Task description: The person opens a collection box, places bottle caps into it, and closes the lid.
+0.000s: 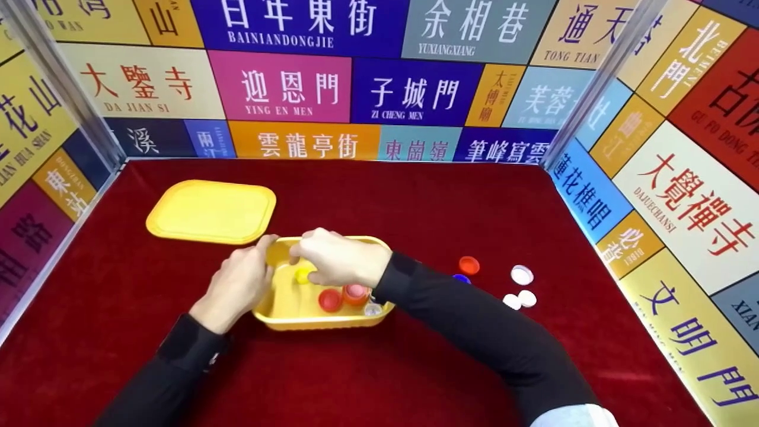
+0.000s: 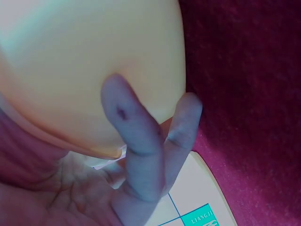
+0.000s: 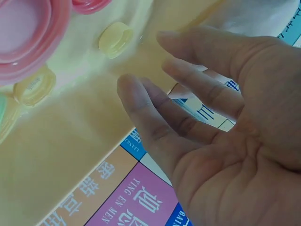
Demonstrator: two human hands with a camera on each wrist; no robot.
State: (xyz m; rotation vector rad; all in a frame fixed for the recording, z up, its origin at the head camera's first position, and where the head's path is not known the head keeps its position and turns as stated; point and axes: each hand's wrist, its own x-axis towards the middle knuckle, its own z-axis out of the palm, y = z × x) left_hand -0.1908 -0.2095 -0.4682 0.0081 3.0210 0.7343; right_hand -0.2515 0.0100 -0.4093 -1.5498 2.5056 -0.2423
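A yellow plastic box (image 1: pixel 322 323) stands on the red cloth with several bottle caps in it. My left hand (image 1: pixel 240 284) grips its left wall, two fingers (image 2: pixel 136 136) lying along the outside in the left wrist view. My right hand (image 1: pixel 338 258) hangs over the box with fingers loosely bent and nothing between them. A small yellow cap (image 1: pixel 303 276) lies inside near its fingertips; in the right wrist view a gap separates this yellow cap (image 3: pixel 115 40) from them. A red cap (image 1: pixel 330 300), an orange-red cap (image 1: pixel 356 295) and a clear cap (image 1: pixel 373 309) sit toward the box's front right.
A yellow lid (image 1: pixel 210 212) lies flat behind and left of the box. To the right are a red cap (image 1: pixel 468 265), a blue cap (image 1: pixel 461 278) partly behind the sleeve, and three white caps (image 1: pixel 522 274). Panels with printed lettering (image 1: pixel 284 89) wall in the table.
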